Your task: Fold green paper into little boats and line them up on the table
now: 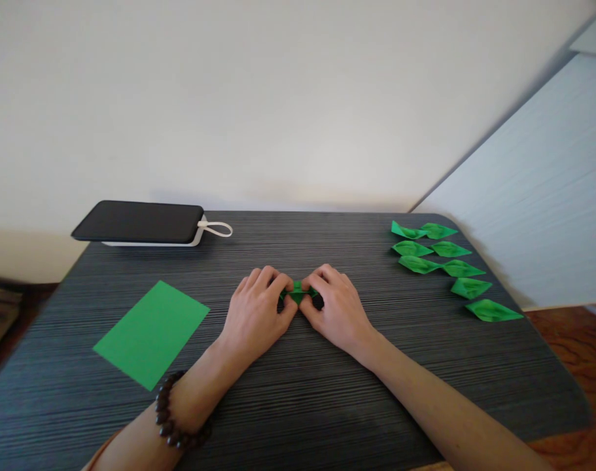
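My left hand [260, 307] and my right hand [334, 304] meet at the middle of the dark striped table [327, 405]. Both pinch a small folded green paper piece [298, 292] between fingers and thumbs, and most of it is hidden under the fingertips. A bead bracelet [173, 418] circles my left wrist. A flat green paper sheet [152, 332] lies to the left of my left hand.
Several folded green paper boats [442, 265] lie in rows at the table's right side. A black phone [140, 221] rests on a white power bank [199, 237] with a loop strap at the back left. A wall stands behind; a white panel [538, 196] stands to the right.
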{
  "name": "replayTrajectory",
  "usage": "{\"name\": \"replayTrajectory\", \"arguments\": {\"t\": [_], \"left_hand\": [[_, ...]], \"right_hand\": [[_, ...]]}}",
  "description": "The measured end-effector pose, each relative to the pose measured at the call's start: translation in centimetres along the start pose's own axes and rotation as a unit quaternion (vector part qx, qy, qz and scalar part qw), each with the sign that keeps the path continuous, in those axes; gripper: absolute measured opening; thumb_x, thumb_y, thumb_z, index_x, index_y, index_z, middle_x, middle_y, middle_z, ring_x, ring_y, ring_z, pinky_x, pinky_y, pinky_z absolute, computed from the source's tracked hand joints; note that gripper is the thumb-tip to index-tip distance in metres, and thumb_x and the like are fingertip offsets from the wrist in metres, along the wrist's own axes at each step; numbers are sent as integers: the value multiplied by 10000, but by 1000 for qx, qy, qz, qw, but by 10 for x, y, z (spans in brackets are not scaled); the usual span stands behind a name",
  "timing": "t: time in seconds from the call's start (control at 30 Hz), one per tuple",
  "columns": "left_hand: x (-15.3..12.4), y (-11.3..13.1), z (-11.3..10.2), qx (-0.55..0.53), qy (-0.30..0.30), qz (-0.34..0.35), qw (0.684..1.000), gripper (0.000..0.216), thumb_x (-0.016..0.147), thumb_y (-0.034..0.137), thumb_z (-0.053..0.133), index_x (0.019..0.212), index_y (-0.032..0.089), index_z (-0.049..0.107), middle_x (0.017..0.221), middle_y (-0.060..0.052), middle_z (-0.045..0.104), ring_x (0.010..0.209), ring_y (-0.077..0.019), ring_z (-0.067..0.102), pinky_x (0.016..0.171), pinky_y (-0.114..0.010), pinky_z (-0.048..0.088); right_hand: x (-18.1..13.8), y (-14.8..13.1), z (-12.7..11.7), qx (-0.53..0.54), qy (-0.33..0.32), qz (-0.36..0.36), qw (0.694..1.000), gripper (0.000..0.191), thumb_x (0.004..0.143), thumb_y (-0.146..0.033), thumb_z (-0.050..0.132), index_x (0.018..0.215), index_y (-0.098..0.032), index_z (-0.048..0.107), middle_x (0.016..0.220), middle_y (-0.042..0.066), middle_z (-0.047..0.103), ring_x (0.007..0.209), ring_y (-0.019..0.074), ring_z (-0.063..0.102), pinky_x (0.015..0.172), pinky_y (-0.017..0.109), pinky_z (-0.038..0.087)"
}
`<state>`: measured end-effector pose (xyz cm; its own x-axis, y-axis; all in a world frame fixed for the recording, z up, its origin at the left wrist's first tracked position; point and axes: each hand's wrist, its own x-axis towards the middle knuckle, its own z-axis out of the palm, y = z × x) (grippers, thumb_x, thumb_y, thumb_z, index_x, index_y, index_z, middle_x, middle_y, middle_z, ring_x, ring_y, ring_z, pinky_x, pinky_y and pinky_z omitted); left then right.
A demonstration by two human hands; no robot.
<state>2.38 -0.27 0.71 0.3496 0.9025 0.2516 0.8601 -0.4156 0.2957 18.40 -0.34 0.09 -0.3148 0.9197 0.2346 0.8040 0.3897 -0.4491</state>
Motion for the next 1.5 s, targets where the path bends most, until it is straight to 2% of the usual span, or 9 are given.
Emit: {"name": "replayTrajectory", "arguments": {"t": [0.13,0.3,1.0,1.13,1.23,1.33,1.5], "left_hand": [[1,0,-1,-3,-14,-6,1000,112,783,148,506,848,198,583,864,-43,567,831,-211,515,757,-356,437],[0,-1,0,1,-1,-3,1000,103,782,151,511,841,200,580,844,-42,566,816,-206,518,745,-344,433],[1,-4,-1,-16,-12,1,1000,126,807,182,511,873,201,617,871,-46,584,827,-205,523,774,-354,448],[2,-12,-5,-54,-32,37,997,101,816,233,523,882,203,594,890,-38,586,854,-206,528,786,-351,444],[3,-18,-8,-93,-52,53,993,174,822,257,532,985,214,577,940,-34,590,895,-203,535,807,-347,440],[5,-23,-9,-129,-53,32,990,216,813,276,565,1017,205,556,894,-22,590,829,-182,545,751,-319,444],[8,-32,-10,-201,-62,-10,978,187,803,337,613,932,203,605,798,8,595,694,-136,543,672,-264,443]], "right_hand": [[0,1,0,8,3,1,1000,98,777,-170,539,862,-197,579,887,44,553,851,191,537,758,332,413],[-1,1,-1,27,20,8,999,117,784,-170,528,889,-203,567,945,49,537,826,178,541,753,329,438],[1,-1,-1,-31,5,-10,999,118,795,-176,530,877,-204,611,983,47,552,815,176,555,752,326,430],[1,1,-1,-9,9,-5,1000,113,802,-165,517,880,-193,595,940,42,565,838,176,561,764,320,432],[1,4,0,8,11,-2,1000,117,804,-157,513,889,-188,588,943,41,565,843,173,563,765,316,438],[1,6,-1,25,18,4,1000,129,803,-145,512,901,-190,584,944,40,561,831,165,563,767,307,445],[1,8,-4,54,26,24,998,151,806,-140,515,930,-202,573,943,31,561,761,144,552,734,289,456]]}}
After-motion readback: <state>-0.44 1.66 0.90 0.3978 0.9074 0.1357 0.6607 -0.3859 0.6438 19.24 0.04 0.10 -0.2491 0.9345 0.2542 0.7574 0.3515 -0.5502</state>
